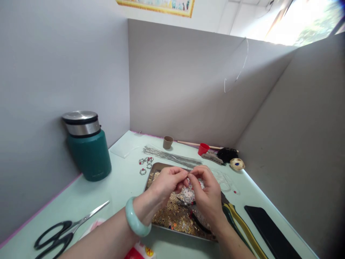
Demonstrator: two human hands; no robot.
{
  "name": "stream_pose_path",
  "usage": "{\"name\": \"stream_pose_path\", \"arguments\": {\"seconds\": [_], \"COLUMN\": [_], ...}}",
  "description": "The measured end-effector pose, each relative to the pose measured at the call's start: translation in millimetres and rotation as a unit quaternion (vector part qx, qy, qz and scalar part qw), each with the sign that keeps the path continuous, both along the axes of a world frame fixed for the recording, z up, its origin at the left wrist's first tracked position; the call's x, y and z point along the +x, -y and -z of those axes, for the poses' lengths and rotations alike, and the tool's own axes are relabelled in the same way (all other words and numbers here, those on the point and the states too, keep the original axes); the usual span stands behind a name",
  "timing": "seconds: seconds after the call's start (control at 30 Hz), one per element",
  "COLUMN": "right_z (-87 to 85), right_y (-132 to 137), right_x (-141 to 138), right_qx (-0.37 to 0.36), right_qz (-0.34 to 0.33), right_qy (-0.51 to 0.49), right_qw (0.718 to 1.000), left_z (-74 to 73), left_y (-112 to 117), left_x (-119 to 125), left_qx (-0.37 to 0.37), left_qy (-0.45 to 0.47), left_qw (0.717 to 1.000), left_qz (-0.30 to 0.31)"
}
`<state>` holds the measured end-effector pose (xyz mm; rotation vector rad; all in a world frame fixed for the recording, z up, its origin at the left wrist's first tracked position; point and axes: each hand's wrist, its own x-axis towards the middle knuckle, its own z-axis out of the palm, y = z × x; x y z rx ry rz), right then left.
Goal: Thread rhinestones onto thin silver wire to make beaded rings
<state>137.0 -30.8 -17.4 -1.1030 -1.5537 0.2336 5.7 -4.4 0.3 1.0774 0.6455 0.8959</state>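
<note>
Bench side. Clock laid flat at the spot where the fingertips meet; twelve points away from the worker.

Both hands closed in a pinch: left hand [172,181] and right hand [206,187] meet tip to tip. Whatever sits between them is too small for me to make out.

Tray [183,233] lies directly below, mostly toward six, the tips above its far part. Gold beads [169,210] fill its seven o'clock side; pale beads [188,196] are heaped at six, close under the hands.

Main relation: wires [167,154] lie just past the tray, long axis running ten to four. Their middle is at eleven; the four o'clock end comes close behind the right hand, so I judge that hand the nearer to them. The ten o'clock end stretches toward the rings [148,159], which have red beads and sit at ten, nearer the left hand.

Pliers [184,203] in the tray at six, nose toward ten, handles toward four, partly under the right hand.

Cutters [245,228] at four, beside the right forearm. Clear cord [225,181] loops at three. Scissors [72,228] at eight, blades toward two, beyond the left forearm.
</note>
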Motion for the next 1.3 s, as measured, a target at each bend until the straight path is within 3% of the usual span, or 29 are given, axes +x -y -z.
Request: {"name": "stream_pose_path", "arguments": {"seconds": [0.17, 0.23, 0.3, 0.37, 0.4, 0.47, 0.7, 0.87, 1.03, 1.1, 1.13, 1.17, 1.23, 1.3], "right_z": [2.0, 2.4, 3.9, 6.3, 7.7, 10.1, 11.7, 11.1, 4.0, -1.5, -4.9, -8.7, -16.8, -23.6], "right_y": [-11, -13, -11, -8, -7, -4, -2, -5, -12, -16, -17, -18, -17, -13], "right_x": [15, 26, 36, 41, 42, 40, 27, 28, 40, 46, 48, 51, 54, 52], "right_qx": [-0.144, -0.189, -0.233, -0.295, -0.32, -0.336, -0.317, -0.314, -0.326, -0.348, -0.352, -0.342, -0.32, -0.343], "right_qz": [-0.05, -0.056, -0.041, -0.019, -0.018, -0.024, -0.033, -0.011, -0.018, -0.097, -0.151, -0.206, -0.235, -0.299], "right_qy": [-0.031, 0.059, 0.241, 0.398, 0.45, 0.483, 0.489, 0.456, 0.367, 0.147, -0.018, -0.195, -0.288, -0.425], "right_qw": [0.988, 0.979, 0.941, 0.868, 0.833, 0.809, 0.812, 0.832, 0.871, 0.921, 0.924, 0.896, 0.871, 0.782], "left_z": [0.6, 1.9, 3.8, 5.6, 6.2, 6.8, 6.1, 6.6, 8.5, 7.8, 7.1, 6.4, 5.4, 5.3], "left_y": [-5, -10, -15, -19, -20, -22, -22, -22, -22, -22, -22, -22, -21, -21], "left_x": [-5, -9, -13, -15, -15, -15, -15, -15, -16, -16, -16, -16, -16, -16], "left_qx": [0.015, 0.008, -0.011, -0.026, -0.028, -0.029, -0.025, -0.026, -0.02, -0.025, -0.029, -0.031, -0.031, -0.036], "left_qy": [-0.055, -0.057, -0.038, -0.019, -0.014, -0.01, -0.007, -0.005, -0.001, 0.002, 0.003, 0.005, 0.009, 0.016], "left_qw": [0.997, 0.996, 0.996, 0.996, 0.996, 0.996, 0.996, 0.996, 0.996, 0.996, 0.996, 0.996, 0.996, 0.997], "left_qz": [-0.048, -0.07, -0.081, -0.087, -0.086, -0.086, -0.087, -0.091, -0.089, -0.087, -0.086, -0.084, -0.078, -0.071]}}
